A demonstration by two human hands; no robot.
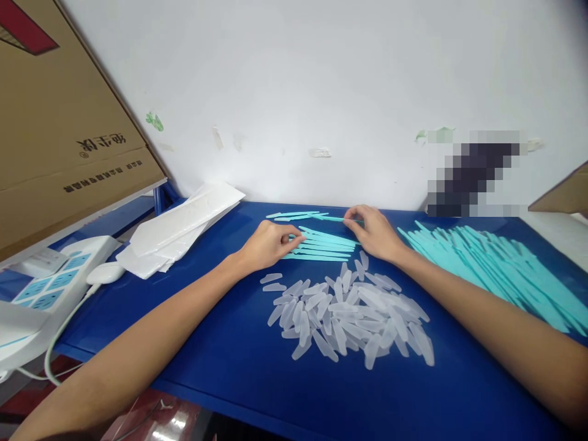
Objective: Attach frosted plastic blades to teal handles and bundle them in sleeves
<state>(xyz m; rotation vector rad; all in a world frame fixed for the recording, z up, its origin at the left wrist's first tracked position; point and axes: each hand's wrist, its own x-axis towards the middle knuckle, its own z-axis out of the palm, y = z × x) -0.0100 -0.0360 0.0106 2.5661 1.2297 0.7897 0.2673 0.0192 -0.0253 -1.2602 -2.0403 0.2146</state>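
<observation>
On the blue table (220,361) my left hand (269,244) rests with fingers curled, its fingertips pinching the near end of a small row of teal plastic sticks (324,246). My right hand (374,231) is closed in a pinch on one teal stick (331,218) that lies just behind that row. A few more teal sticks (294,215) lie further back. A heap of several translucent white caps (351,315) lies just in front of both hands.
A large pile of teal sticks (496,269) covers the table's right side. White foam sheets (184,223) lie at the back left. A white power strip (50,285) with a cord and a cardboard box (59,122) stand at the left. The white wall is close behind.
</observation>
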